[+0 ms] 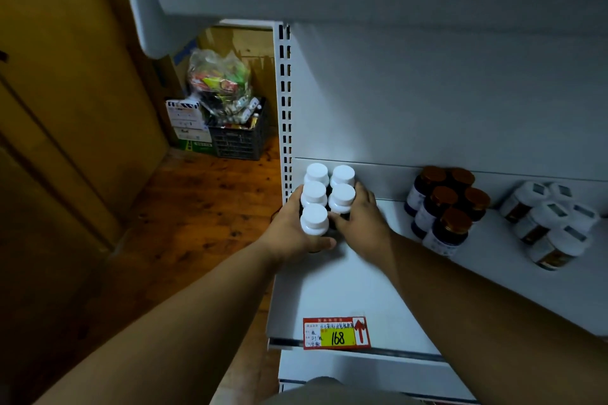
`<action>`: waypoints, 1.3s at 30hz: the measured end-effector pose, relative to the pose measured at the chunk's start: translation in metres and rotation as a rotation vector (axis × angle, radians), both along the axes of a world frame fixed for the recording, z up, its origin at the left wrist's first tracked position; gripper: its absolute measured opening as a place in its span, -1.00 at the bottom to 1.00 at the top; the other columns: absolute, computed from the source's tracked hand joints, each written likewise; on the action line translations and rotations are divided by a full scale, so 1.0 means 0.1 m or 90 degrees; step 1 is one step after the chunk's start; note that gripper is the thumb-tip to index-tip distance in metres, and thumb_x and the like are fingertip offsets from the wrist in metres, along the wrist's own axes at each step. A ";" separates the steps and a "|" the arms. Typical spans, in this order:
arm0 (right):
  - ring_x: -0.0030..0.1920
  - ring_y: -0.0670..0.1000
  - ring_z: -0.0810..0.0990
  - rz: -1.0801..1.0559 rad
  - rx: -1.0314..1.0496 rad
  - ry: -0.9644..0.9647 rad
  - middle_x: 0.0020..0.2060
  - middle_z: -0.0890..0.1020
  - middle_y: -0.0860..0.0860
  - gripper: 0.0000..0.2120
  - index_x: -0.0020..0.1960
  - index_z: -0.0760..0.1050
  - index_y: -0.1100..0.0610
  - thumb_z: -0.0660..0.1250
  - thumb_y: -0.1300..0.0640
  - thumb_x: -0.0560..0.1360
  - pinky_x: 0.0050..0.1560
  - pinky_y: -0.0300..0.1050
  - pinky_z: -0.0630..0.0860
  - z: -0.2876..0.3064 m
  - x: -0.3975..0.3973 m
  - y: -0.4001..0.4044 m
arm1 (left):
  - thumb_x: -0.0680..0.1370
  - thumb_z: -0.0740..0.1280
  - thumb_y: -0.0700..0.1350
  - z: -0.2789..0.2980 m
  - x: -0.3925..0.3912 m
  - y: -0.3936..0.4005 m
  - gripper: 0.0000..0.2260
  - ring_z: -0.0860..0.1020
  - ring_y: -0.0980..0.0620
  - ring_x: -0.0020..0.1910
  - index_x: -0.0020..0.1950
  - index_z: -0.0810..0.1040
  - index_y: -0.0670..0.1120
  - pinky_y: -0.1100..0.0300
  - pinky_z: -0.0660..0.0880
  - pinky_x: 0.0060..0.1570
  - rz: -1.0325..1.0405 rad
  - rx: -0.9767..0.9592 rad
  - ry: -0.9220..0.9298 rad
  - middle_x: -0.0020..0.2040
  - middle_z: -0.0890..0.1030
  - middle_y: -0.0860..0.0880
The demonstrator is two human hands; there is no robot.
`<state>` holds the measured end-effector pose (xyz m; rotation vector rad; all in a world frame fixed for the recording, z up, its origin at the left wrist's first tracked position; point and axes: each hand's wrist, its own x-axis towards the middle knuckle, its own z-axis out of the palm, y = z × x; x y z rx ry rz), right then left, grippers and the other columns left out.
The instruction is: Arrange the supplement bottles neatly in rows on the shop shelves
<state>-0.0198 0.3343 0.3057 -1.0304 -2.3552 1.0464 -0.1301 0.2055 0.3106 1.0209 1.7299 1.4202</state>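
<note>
Left hand (291, 227): fingers loosely curled, cupped against the left flank of a cluster of five white-capped bottles (325, 197); thumb lies across the front of the nearest bottle. Whether it truly grips or only presses, cannot tell.

Right hand (358, 220): fingers together and bent, laid flat against the cluster's right side, thumb tip touching the base of the front-right bottle. Both hands bracket the group between them.

Hidden or unclear: bottle bodies mostly covered by hands and caps; they look dark, labels unreadable. Left fingertips out of sight behind the bottles.

The cluster stands upright at the back left corner of the white shelf (335, 286), in two columns, three on the left and two on the right, caps touching or nearly so.

Further right on the same shelf, well apart: a group of brown-capped dark bottles (442, 207), then white jars (552, 223) near the frame edge, distorted by the wide lens. A red and yellow price tag (336, 333) reading 168 sits on the shelf's front edge.
</note>
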 end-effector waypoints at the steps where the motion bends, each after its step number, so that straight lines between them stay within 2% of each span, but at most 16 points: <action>1: 0.42 0.08 0.30 0.002 0.000 -0.003 0.43 0.30 0.09 -0.20 0.52 0.14 0.06 0.47 0.01 0.40 0.39 -0.09 0.27 -0.01 0.01 0.00 | 0.23 0.61 -0.23 -0.01 0.00 0.00 -0.19 0.55 0.10 0.23 0.33 0.34 0.25 -0.05 0.54 0.20 0.001 -0.001 0.001 0.24 0.57 0.15; 4: 0.40 0.08 0.32 0.004 0.004 -0.011 0.41 0.33 0.10 -0.23 0.49 0.18 0.06 0.48 0.01 0.40 0.37 -0.10 0.29 0.01 0.02 0.02 | 0.21 0.61 -0.19 0.00 0.01 0.01 -0.20 0.56 0.08 0.23 0.32 0.35 0.21 -0.13 0.53 0.20 -0.002 0.004 0.013 0.24 0.57 0.10; 8: 0.35 0.07 0.38 0.013 -0.014 -0.015 0.36 0.38 0.08 -0.25 0.44 0.24 0.02 0.47 -0.06 0.34 0.36 0.01 0.36 0.02 0.01 0.03 | 0.18 0.61 -0.13 0.04 0.01 0.01 -0.23 0.56 0.04 0.23 0.30 0.36 0.19 -0.15 0.52 0.20 -0.003 0.011 0.030 0.24 0.57 0.04; 11: 0.30 0.03 0.45 0.019 -0.025 -0.014 0.33 0.42 0.03 -0.21 0.41 0.25 -0.05 0.45 -0.18 0.25 0.31 0.08 0.43 -0.04 -0.01 0.10 | 0.18 0.61 -0.10 0.04 0.00 0.00 -0.22 0.56 0.07 0.22 0.31 0.36 0.21 -0.12 0.52 0.22 -0.012 0.001 0.037 0.23 0.58 0.08; 16: 0.27 0.00 0.50 0.024 -0.032 -0.012 0.28 0.48 -0.02 -0.21 0.37 0.26 -0.12 0.49 -0.23 0.22 0.25 0.09 0.49 -0.15 -0.03 0.19 | 0.22 0.61 -0.15 0.04 -0.01 -0.02 -0.22 0.57 0.11 0.18 0.35 0.37 0.14 -0.10 0.54 0.20 -0.017 -0.011 0.032 0.20 0.59 0.11; 18: 0.31 0.00 0.47 0.008 -0.039 0.003 0.33 0.46 -0.01 -0.16 0.41 0.24 -0.10 0.50 -0.22 0.23 0.29 0.07 0.46 -0.13 0.01 0.15 | 0.20 0.63 -0.12 0.03 -0.01 -0.04 -0.21 0.56 0.10 0.21 0.34 0.37 0.15 -0.09 0.51 0.24 -0.015 -0.018 0.045 0.21 0.59 0.13; 21: 0.35 0.07 0.43 -0.063 -0.026 -0.002 0.37 0.43 0.08 -0.08 0.47 0.18 0.06 0.48 -0.21 0.25 0.31 0.08 0.43 -0.06 0.15 -0.03 | 0.21 0.65 -0.13 0.04 0.02 -0.12 -0.19 0.53 0.14 0.25 0.34 0.34 0.20 0.04 0.46 0.29 -0.007 -0.045 0.064 0.26 0.56 0.14; 22: 0.30 0.09 0.47 -0.086 -0.007 0.004 0.32 0.46 0.11 -0.17 0.42 0.24 0.11 0.50 -0.14 0.28 0.27 0.08 0.46 -0.05 0.22 -0.11 | 0.23 0.65 -0.15 0.04 0.04 -0.16 -0.19 0.52 0.14 0.25 0.36 0.33 0.18 0.09 0.45 0.29 0.006 -0.053 0.062 0.27 0.54 0.14; 24: 0.11 0.07 0.55 -0.121 0.056 0.031 0.11 0.53 0.07 -0.47 0.22 0.38 0.11 0.52 0.04 0.35 0.09 0.01 0.53 -0.02 0.35 -0.32 | 0.26 0.64 -0.17 0.04 0.08 -0.26 -0.19 0.50 0.11 0.21 0.41 0.32 0.05 0.19 0.44 0.23 0.045 -0.073 0.094 0.28 0.48 0.10; 26: -0.14 -0.03 0.52 -0.100 0.100 0.030 -0.12 0.51 -0.03 -0.67 0.00 0.40 0.06 0.50 0.06 0.38 -0.14 -0.12 0.49 0.03 0.43 -0.55 | 0.30 0.62 -0.14 0.01 0.11 -0.32 -0.26 0.50 0.11 0.12 0.40 0.36 -0.04 0.31 0.42 0.10 0.078 -0.104 0.184 0.24 0.48 0.05; 28: -0.27 -0.12 0.45 -0.046 0.079 0.007 -0.23 0.46 -0.09 -0.72 -0.10 0.38 0.05 0.49 0.04 0.40 -0.25 -0.23 0.40 0.07 0.41 -0.71 | 0.33 0.60 -0.12 -0.02 0.10 -0.33 -0.39 0.54 0.12 0.04 0.31 0.43 -0.05 0.36 0.42 -0.02 0.083 -0.110 0.245 0.17 0.53 0.02; 31: -0.29 -0.14 0.44 -0.043 0.055 0.001 -0.23 0.47 -0.08 -0.74 -0.14 0.39 0.06 0.48 0.05 0.41 -0.28 -0.21 0.38 0.06 0.28 -0.77 | 0.36 0.57 -0.09 -0.06 0.06 -0.30 -0.52 0.59 0.06 0.03 0.21 0.49 -0.04 0.25 0.48 -0.02 0.087 -0.106 0.277 0.10 0.60 0.01; 35: -0.29 -0.09 0.46 -0.070 0.039 -0.006 -0.22 0.49 -0.06 -0.76 -0.14 0.39 0.08 0.46 0.07 0.43 -0.30 -0.20 0.32 0.07 0.22 -0.78 | 0.35 0.58 -0.06 -0.03 0.02 -0.28 -0.50 0.59 0.04 0.05 0.22 0.48 -0.05 0.13 0.52 0.05 0.072 -0.124 0.298 0.11 0.62 0.00; 37: -0.27 -0.07 0.48 -0.086 0.038 -0.009 -0.20 0.51 -0.04 -0.75 -0.13 0.39 0.07 0.46 0.04 0.44 -0.29 -0.20 0.33 0.09 0.26 -0.80 | 0.35 0.58 -0.10 -0.02 0.05 -0.31 -0.49 0.58 0.05 0.05 0.22 0.46 -0.07 0.18 0.50 0.03 0.060 -0.113 0.283 0.11 0.61 -0.01; 39: -0.28 -0.17 0.45 -0.113 0.028 0.014 -0.18 0.51 -0.05 -0.75 -0.10 0.39 0.07 0.45 0.01 0.45 -0.31 -0.30 0.30 0.13 0.31 -0.84 | 0.37 0.56 -0.14 0.02 0.11 -0.36 -0.49 0.56 0.08 0.04 0.23 0.43 -0.06 0.23 0.48 0.01 0.087 -0.104 0.247 0.11 0.58 -0.01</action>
